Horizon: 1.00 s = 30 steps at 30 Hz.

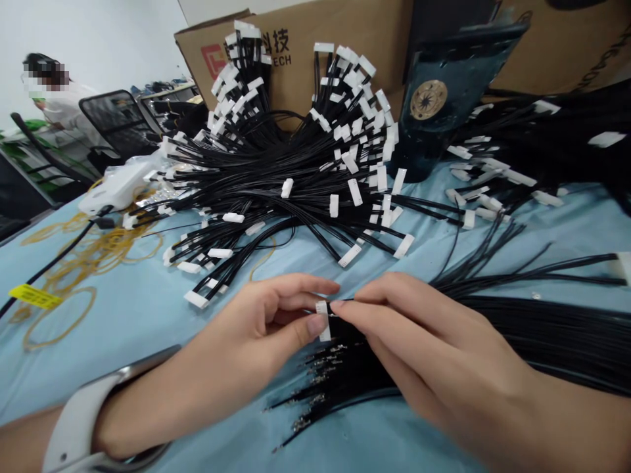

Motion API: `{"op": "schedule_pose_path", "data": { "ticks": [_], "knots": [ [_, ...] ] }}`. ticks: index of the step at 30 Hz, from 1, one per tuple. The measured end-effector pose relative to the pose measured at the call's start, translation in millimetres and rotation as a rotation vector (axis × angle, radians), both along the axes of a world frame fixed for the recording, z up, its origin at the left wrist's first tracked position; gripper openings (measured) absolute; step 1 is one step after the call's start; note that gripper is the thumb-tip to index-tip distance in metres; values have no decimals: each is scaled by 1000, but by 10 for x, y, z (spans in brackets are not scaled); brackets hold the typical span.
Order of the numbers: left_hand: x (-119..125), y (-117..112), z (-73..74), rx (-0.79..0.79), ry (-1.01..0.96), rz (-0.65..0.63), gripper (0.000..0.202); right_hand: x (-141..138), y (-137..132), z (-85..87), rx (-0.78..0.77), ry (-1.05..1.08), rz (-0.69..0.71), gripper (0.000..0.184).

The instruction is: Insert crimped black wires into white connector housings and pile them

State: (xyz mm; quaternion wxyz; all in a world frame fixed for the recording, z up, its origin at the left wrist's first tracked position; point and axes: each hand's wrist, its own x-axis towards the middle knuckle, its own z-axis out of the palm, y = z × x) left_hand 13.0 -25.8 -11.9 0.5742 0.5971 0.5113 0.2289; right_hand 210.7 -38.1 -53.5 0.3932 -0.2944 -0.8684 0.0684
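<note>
The landmark for this description is the small white plastic connector housing (322, 322), held at lower centre above a light-blue surface (148, 374). The left hand (231, 348) forms a closed grip on the housing's left side, pinching it between thumb and fingers. The right hand (434, 348) lies just to the right of the housing, with its fingers pressed together over a dense bundle of black insulated wires (532, 335). Its fingertip meets the housing's edge. The fingers hide the point where the wires enter the housing, so the wire seating cannot be confirmed. Directly below the landmark, crimped metal terminals (315, 374) fan out on bare wire ends. A white wristband (73, 427) encircles the left wrist, with its face hidden. Beyond the landmark, a large fan of black wire harnesses with white connectors (286, 177) rests on the surface. To its left lie loose amber rubber bands (83, 256) and a yellow tag (34, 297), whose print is too small to read. Further back, a brown cardboard box (276, 59), cut off by the frame, shows the legible characters "科技" and partial lettering "TECH". At far upper left, a co-worker in a white sleeve (64, 108) stands well apart.
</note>
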Motion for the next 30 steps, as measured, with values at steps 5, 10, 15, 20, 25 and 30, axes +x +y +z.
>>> {"op": "schedule_pose_path", "data": {
  "ticks": [5, 10, 15, 20, 25, 30],
  "knots": [
    [8, 6, 9, 22, -15, -23, 22, 36, 7, -39, -38, 1, -34, 21],
    [12, 1, 29, 36, 65, -47, 32, 52, -18, -68, -97, 36, -97, 31],
    [12, -7, 35, 32, 30, -29, 27, 37, -16, -54, -139, 104, -105, 35],
    [46, -40, 24, 68, -16, 4, 14, 47, -35, -69, -112, 46, -122, 35],
    [37, -58, -30, 122, -11, -12, 15, 34, -32, -67, -93, 32, -107, 25],
    [43, -11, -30, 143, 12, -49, 14, -15, 12, 38, -39, 39, -35, 20]
  ]
}}
